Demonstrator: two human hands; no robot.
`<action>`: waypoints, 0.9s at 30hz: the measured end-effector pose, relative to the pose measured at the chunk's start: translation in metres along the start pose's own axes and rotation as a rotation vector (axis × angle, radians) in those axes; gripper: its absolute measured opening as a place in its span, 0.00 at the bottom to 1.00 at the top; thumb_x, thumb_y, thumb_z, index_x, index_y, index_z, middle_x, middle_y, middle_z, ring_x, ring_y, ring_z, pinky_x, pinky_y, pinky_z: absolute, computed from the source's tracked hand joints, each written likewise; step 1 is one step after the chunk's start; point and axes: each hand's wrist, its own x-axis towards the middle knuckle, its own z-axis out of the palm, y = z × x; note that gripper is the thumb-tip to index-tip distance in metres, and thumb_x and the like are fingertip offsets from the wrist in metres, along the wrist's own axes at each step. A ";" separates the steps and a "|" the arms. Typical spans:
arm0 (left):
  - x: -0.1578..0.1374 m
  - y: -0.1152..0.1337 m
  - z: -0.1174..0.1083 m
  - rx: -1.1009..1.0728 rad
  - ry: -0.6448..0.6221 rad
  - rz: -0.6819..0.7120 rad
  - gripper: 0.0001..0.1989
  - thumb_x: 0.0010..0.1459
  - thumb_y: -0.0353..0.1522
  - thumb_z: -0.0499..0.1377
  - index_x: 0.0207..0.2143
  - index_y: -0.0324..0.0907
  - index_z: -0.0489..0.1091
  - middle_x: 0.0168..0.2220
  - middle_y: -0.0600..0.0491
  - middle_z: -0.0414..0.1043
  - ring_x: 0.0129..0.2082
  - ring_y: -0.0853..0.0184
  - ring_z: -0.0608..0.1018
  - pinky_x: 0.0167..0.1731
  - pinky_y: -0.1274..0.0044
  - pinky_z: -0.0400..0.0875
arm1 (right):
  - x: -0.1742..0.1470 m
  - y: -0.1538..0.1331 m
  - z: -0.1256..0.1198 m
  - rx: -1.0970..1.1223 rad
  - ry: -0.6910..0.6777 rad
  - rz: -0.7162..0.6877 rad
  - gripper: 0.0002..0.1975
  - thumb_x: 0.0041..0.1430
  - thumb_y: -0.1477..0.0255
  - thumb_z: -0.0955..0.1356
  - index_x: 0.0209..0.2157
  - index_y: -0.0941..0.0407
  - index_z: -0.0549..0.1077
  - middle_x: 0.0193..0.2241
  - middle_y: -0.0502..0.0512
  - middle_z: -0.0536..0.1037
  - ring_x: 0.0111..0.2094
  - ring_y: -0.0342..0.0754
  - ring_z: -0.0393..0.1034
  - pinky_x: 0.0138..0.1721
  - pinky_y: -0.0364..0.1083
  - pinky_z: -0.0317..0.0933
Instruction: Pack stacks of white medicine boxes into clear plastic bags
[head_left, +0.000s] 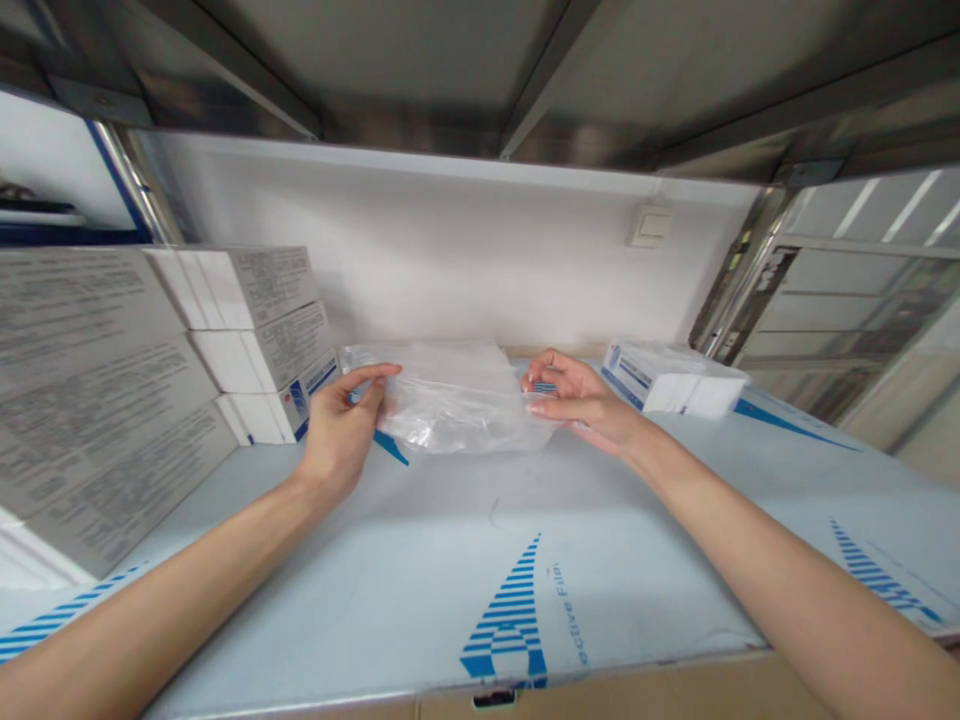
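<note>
A clear, wrinkled plastic bag (465,415) is stretched between my hands above the shelf, towards its back. My left hand (341,425) pinches the bag's left edge between thumb and forefinger. At the opposite edge, my right hand (577,400) has its fingers curled and closed on the plastic. Something flat and white shows through or behind the upper part of the bag; I cannot tell whether it lies inside. The other fingers of my left hand are partly hidden behind its thumb.
Stacked white printed boxes (274,345) stand at the left. A white box (671,378) sits at the back right. The shelf (420,560) wears blue-printed protective film. A metal shelf (420,70) hangs overhead, and a wall switch (649,226) is on the back wall.
</note>
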 end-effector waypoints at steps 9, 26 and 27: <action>-0.023 0.014 0.014 0.004 -0.270 0.058 0.43 0.41 0.37 0.73 0.60 0.54 0.63 0.64 0.49 0.58 0.48 0.60 0.76 0.44 0.71 0.76 | 0.003 0.003 0.006 0.050 0.127 -0.053 0.17 0.42 0.75 0.79 0.32 0.54 0.70 0.34 0.49 0.76 0.34 0.42 0.69 0.34 0.42 0.64; -0.011 0.004 0.002 0.389 -0.197 0.317 0.12 0.55 0.41 0.63 0.34 0.42 0.78 0.48 0.46 0.74 0.42 0.61 0.78 0.36 0.74 0.78 | 0.002 0.006 0.005 0.030 0.106 -0.078 0.15 0.44 0.74 0.78 0.33 0.54 0.73 0.39 0.51 0.76 0.30 0.41 0.67 0.32 0.43 0.63; -0.011 0.003 0.002 0.411 -0.202 0.325 0.11 0.56 0.40 0.62 0.36 0.42 0.78 0.46 0.47 0.75 0.42 0.61 0.78 0.36 0.74 0.77 | 0.002 0.007 0.006 0.035 0.097 -0.071 0.14 0.45 0.74 0.78 0.33 0.54 0.73 0.39 0.50 0.75 0.30 0.41 0.67 0.31 0.43 0.63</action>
